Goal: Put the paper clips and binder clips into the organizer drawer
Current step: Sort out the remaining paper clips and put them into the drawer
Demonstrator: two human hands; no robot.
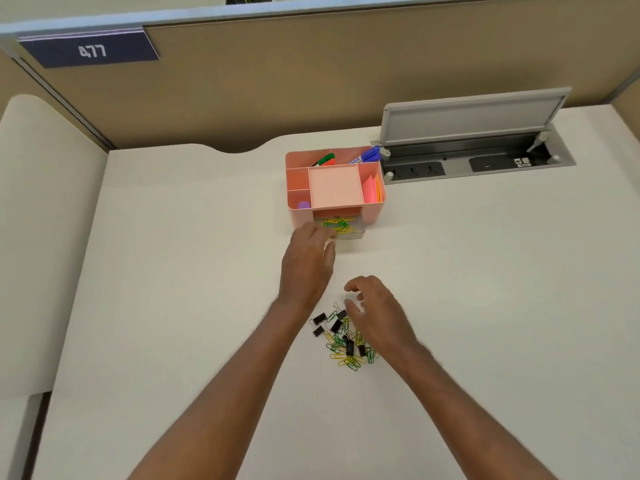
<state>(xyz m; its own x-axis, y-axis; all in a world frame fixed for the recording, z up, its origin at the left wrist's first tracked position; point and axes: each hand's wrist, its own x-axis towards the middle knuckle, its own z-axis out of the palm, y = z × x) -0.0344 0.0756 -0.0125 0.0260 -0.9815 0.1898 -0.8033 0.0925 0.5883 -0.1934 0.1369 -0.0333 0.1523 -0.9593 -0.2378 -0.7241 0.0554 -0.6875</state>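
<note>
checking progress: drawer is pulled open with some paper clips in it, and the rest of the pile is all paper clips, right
Not quite. The head view shows the drawer open with paper clips inside, but the pile on the desk also holds black binder clips mixed among the paper clips.

Pulled open at the front of the pink plastic desk organizer (372, 216): small clear drawer (356, 233), holding yellow and green paper clips (337, 226). Heaped loose toward six o'clock from it, more of the same wire clips (348, 358) tangled with small black binder clips (336, 325).
</note>
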